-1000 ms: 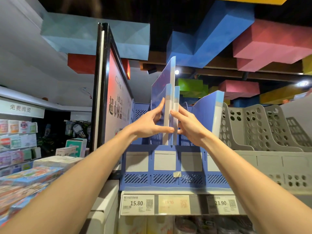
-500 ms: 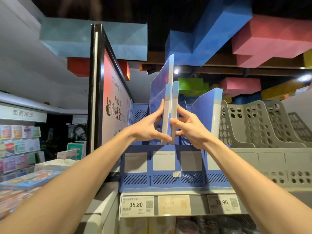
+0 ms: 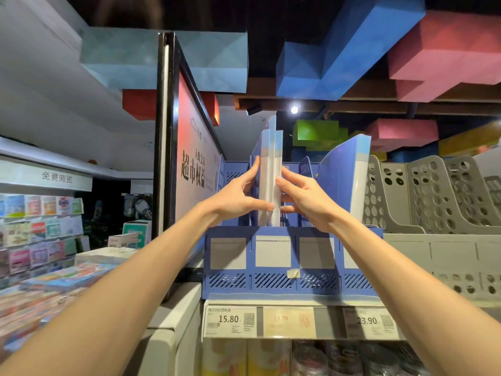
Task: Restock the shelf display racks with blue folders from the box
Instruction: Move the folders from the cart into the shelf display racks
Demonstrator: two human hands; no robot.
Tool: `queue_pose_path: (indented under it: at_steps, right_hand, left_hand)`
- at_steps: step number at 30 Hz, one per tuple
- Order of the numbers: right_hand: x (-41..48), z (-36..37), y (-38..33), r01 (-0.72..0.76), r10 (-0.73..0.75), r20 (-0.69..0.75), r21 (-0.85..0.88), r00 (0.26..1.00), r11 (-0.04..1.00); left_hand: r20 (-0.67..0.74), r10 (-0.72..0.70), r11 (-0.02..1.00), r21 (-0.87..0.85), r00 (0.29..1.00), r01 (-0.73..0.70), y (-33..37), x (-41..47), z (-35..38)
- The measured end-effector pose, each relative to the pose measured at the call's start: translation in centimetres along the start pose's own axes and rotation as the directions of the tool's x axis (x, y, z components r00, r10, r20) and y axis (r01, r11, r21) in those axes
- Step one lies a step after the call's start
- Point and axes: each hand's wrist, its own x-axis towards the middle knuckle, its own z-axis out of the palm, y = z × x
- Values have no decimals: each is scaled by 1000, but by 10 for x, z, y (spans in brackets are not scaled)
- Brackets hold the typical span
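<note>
Blue folders (image 3: 271, 169), a small upright bundle with pale spines facing the camera, stood in the second compartment from the left of a blue rack (image 3: 271, 283) on the shelf top. The left hand (image 3: 238, 202) gripped them, thumb across the spines and fingers along their left face; the right hand (image 3: 306, 199) pressed extended fingers against their right side. A further blue folder (image 3: 344, 172) leaned in the rack's right-hand compartment. A grey perforated rack (image 3: 433, 253) adjoined on the right. Price tags (image 3: 230, 321) lined the shelf edge (image 3: 328, 321). A framed sign (image 3: 189, 164) rose at left; coloured blocks (image 3: 352, 50) hung overhead.
</note>
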Motion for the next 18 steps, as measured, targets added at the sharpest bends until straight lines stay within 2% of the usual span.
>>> queue_pose_path:
  at_steps: [4, 7, 10, 12, 15, 18]
  right_hand:
    - [1, 4, -2, -4, 3, -23, -22, 1000, 1000]
    - [-4, 7, -4, 7, -17, -162, -60, 987, 998]
    - [-9, 15, -6, 22, -78, -393, -145, 916, 989]
    - [-13, 21, -5, 34, -158, -489, -253, 858, 967]
    - [-19, 28, -5, 76, -311, -559, -404, 769, 912]
    - [-34, 36, -18, 128, -345, -579, -382, 738, 915]
  left_hand:
    - [-61, -25, 999, -36, 998, 22, 5, -4, 3]
    - [-112, -35, 999, 8, 993, 36, 7, -8, 6]
    - [-243, -6, 997, 76, 970, 26, 8, -18, 12]
    - [-344, 45, 988, 154, 938, 9, 8, -26, 18]
    - [-457, 39, 979, 196, 889, 57, 14, -37, 21]
    - [-484, 48, 970, 230, 874, 75, 32, -51, 24]
